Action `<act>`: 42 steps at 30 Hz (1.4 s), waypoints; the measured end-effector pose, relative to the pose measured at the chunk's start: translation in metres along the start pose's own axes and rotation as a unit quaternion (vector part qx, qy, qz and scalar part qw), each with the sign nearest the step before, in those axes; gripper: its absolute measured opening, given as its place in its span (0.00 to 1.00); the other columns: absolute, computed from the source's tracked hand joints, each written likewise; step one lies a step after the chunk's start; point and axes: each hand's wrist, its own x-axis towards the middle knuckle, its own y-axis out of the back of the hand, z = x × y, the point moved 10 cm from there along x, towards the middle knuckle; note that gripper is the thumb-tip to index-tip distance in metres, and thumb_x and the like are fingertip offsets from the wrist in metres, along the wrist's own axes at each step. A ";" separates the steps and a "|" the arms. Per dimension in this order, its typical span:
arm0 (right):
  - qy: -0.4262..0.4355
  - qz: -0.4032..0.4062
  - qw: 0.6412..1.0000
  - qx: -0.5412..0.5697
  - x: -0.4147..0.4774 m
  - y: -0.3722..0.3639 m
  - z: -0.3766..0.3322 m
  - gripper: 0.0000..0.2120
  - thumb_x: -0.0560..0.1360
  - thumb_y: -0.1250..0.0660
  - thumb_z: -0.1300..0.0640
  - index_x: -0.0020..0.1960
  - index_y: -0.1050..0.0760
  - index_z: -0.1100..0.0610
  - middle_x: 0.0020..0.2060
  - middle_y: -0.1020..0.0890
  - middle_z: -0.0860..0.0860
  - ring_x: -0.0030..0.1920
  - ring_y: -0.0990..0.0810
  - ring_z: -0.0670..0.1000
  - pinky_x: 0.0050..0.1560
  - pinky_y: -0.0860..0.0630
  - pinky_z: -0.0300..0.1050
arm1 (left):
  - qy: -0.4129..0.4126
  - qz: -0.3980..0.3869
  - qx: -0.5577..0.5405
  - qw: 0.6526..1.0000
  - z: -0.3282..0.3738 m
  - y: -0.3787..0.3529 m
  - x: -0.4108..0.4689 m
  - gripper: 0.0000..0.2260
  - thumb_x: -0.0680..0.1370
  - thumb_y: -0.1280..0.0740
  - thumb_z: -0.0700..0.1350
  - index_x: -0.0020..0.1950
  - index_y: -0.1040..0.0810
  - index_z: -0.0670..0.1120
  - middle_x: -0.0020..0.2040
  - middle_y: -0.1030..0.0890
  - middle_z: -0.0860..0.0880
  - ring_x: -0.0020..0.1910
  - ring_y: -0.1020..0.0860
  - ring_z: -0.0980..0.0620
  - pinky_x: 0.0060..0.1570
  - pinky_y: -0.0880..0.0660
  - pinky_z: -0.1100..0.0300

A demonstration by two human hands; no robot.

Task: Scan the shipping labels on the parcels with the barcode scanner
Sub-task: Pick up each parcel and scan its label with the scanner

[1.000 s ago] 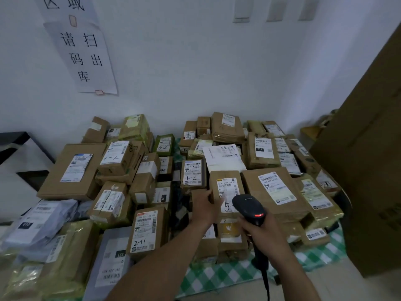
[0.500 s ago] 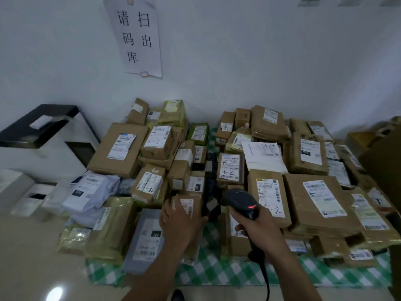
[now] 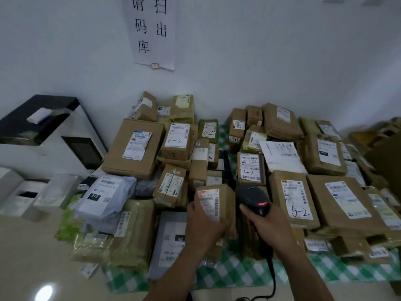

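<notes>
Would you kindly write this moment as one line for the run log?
left hand: holds small brown parcel, label showing | right hand: grips barcode scanner beside parcel | scanner light: red

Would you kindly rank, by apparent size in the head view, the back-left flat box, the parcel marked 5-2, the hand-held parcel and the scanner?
Largest to smallest:
flat box
parcel marked 5-2
hand-held parcel, in the left hand
scanner, handle hidden by the right hand, so last place is unsure

— What reads clearly?
— On the wall sign [image 3: 152,33]: "请扫码出库". The brown carton [image 3: 293,198] has "5-2" handwritten, the small box [image 3: 250,170] "1-2".
— And the bags?
— The grey bag [image 3: 104,196] says "010"; the grey mailer [image 3: 171,242] "231", upside down
</notes>
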 end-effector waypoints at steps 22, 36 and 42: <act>0.024 -0.070 0.938 0.338 0.046 -0.045 -0.071 0.28 0.62 0.18 0.62 0.61 0.17 0.56 0.53 0.12 0.56 0.54 0.13 0.59 0.62 0.20 0.65 | -0.110 -0.017 -0.304 0.946 0.070 0.092 0.014 0.30 0.74 0.25 0.53 0.74 0.30 0.60 0.66 0.19 0.56 0.60 0.19 0.61 0.55 0.19 0.60; 0.123 -0.142 0.973 0.134 0.071 -0.056 -0.104 0.15 0.76 0.24 0.54 0.61 0.20 0.48 0.42 0.12 0.44 0.41 0.13 0.47 0.48 0.18 0.49 | -0.078 0.123 -0.213 0.966 0.089 0.194 0.043 0.23 0.76 0.25 0.53 0.71 0.21 0.57 0.54 0.13 0.56 0.52 0.15 0.57 0.61 0.20 0.51; 0.173 -0.191 0.965 0.047 0.058 -0.082 -0.123 0.14 0.75 0.23 0.51 0.58 0.21 0.49 0.35 0.20 0.40 0.34 0.21 0.33 0.34 0.29 0.26 | -0.136 0.159 -0.010 0.978 0.124 0.247 0.071 0.21 0.76 0.26 0.60 0.69 0.21 0.61 0.57 0.18 0.64 0.53 0.19 0.65 0.59 0.23 0.59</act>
